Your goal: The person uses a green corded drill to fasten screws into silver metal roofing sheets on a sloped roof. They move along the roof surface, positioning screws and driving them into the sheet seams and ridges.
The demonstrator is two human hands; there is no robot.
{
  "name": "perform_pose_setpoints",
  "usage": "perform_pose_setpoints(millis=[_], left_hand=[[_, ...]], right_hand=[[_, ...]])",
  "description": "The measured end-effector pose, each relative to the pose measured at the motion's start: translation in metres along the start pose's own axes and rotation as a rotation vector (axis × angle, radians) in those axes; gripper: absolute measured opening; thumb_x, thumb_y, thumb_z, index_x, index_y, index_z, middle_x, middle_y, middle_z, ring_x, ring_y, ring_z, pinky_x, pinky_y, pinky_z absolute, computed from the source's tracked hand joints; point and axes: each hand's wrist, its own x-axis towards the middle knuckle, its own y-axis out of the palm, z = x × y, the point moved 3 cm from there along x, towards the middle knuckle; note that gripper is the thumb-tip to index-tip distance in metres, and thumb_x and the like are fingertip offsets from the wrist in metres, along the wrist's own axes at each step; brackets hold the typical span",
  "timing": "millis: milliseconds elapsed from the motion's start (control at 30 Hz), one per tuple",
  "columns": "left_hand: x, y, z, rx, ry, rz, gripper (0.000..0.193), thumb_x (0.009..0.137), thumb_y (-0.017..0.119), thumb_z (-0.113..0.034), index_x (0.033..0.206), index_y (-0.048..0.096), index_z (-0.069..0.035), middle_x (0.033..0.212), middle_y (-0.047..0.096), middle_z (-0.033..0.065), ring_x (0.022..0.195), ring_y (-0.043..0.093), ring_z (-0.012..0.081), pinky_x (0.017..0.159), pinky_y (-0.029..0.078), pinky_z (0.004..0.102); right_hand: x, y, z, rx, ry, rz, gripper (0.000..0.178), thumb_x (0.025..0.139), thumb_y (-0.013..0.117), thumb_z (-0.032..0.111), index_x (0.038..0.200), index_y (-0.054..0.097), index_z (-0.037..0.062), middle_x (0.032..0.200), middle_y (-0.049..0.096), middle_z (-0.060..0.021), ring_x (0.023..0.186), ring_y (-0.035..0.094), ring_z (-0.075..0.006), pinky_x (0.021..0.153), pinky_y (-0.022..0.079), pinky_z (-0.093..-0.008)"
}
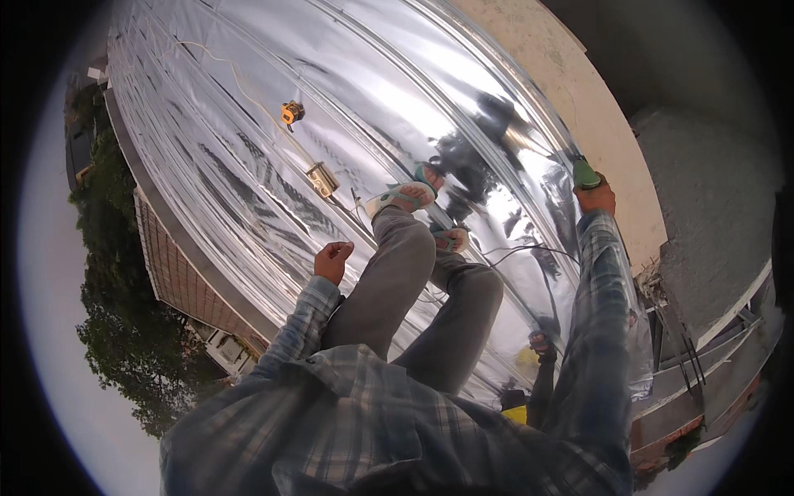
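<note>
My right hand [597, 197] is wrapped round a green-bodied hand tool [585, 174], stretched out along the right edge of the foil-covered roof. The tool's front end points away from me and its exact kind is hard to make out. My left hand [333, 260] hovers over the silvery foil sheeting [463, 116], left of my knee, its fingers curled and pinched together. Anything between those fingers is too small to name. Both feet, in sandals, rest on the sheeting between long metal ribs.
A yellow-orange and black tape measure [291, 112] lies on the foil. Nearer stands a small metallic box [322, 179], with a pale cord running past it. A black cable [529, 247] crosses right. A concrete ledge [571, 91] borders the roof. Another person's dark-sleeved arm [542, 388] shows low right.
</note>
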Motion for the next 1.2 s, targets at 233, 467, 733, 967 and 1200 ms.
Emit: perform_pose_setpoints(millis=[233, 467, 733, 967, 1200], left_hand=[[-0.087, -0.134, 0.037, 0.392, 0.031, -0.353, 0.030, 0.081, 0.079, -0.030, 0.086, 0.069, -0.002, 0.065, 0.058, -0.0035, 0.058, 0.047, 0.0050, 0.055, 0.041, 0.0229], [-0.069, -0.145, 0.065, 0.161, -0.119, -0.217, 0.029, 0.087, 0.075, -0.029, 0.086, 0.069, 0.000, 0.072, 0.065, 0.0004, 0.061, 0.050, 0.0048, 0.059, 0.044, 0.0231], [-0.069, -0.149, 0.068, 0.396, -0.269, -0.079, 0.041, 0.089, 0.069, -0.038, 0.096, 0.069, 0.002, 0.084, 0.071, 0.0064, 0.075, 0.061, 0.0118, 0.071, 0.050, 0.0292], [-0.088, -0.133, 0.083, -0.167, -0.448, -0.077, 0.033, 0.092, 0.059, -0.033, 0.086, 0.069, -0.003, 0.057, 0.050, 0.0022, 0.058, 0.053, 0.0136, 0.053, 0.044, 0.0310], [-0.120, -0.108, -0.016, -1.043, -0.375, 0.115, 0.017, 0.087, 0.052, -0.019, 0.087, 0.061, -0.005, 0.070, 0.056, 0.0045, 0.063, 0.053, 0.0188, 0.057, 0.042, 0.0326]], right_hand=[[-0.005, 0.008, 0.008, 0.031, 0.005, -0.035, 0.064, 0.063, 0.079, 0.036, 0.123, 0.064, 0.0171, 0.107, 0.071, -0.0146, 0.101, 0.068, -0.0351, 0.088, 0.055, -0.0440], [-0.014, 0.022, 0.005, 0.002, 0.010, -0.086, 0.067, 0.062, 0.079, 0.035, 0.125, 0.062, 0.0168, 0.106, 0.071, -0.0165, 0.099, 0.068, -0.0344, 0.087, 0.055, -0.0438], [-0.001, 0.014, 0.031, -0.031, -0.021, -0.083, 0.065, 0.062, 0.080, 0.032, 0.123, 0.063, 0.0159, 0.105, 0.071, -0.0159, 0.099, 0.069, -0.0337, 0.087, 0.055, -0.0433], [-0.001, -0.002, 0.031, -0.007, -0.045, 0.015, 0.061, 0.065, 0.079, 0.028, 0.122, 0.063, 0.0166, 0.105, 0.072, -0.0160, 0.100, 0.069, -0.0343, 0.087, 0.055, -0.0434], [-0.115, -0.065, 0.036, 0.143, -0.189, -0.024, 0.059, 0.065, 0.080, 0.025, 0.121, 0.064, 0.0147, 0.106, 0.071, -0.0162, 0.100, 0.069, -0.0331, 0.085, 0.056, -0.0441]])
